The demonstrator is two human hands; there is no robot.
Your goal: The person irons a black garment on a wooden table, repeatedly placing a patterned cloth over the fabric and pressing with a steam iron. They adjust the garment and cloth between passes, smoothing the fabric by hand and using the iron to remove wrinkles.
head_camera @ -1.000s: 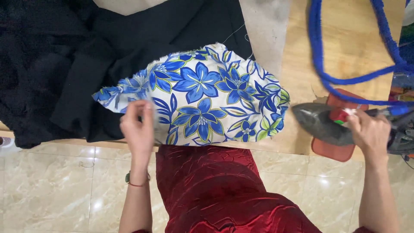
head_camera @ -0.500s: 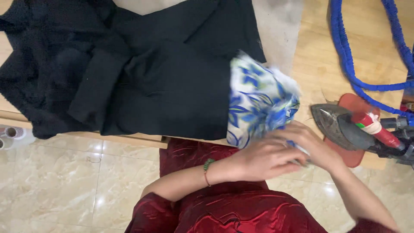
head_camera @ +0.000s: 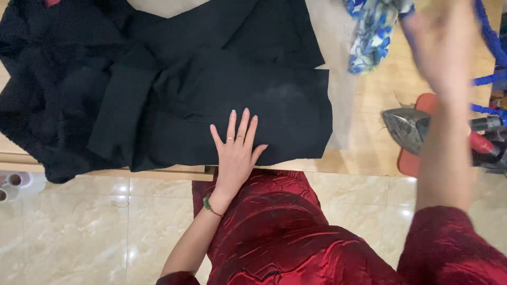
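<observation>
My left hand [head_camera: 236, 150] lies flat with its fingers spread on the near edge of a black garment [head_camera: 174, 84] that covers the wooden table [head_camera: 369, 142]. My right hand [head_camera: 441, 45], blurred by motion, is raised at the upper right and holds a folded blue-and-white floral cloth [head_camera: 372, 29] above the table's far right part. A grey iron [head_camera: 409, 126] rests on a red pad [head_camera: 417, 158] just below my right forearm.
A blue cord [head_camera: 488, 63] runs along the right edge above the iron. Small white spools [head_camera: 13, 182] sit on the marble floor [head_camera: 95, 227] at the left. My red dress fills the bottom centre.
The floral cloth was spread on the black garment, then gathered with both hands, and is now lifted away to the upper right in my right hand. My left hand has moved onto the black garment.
</observation>
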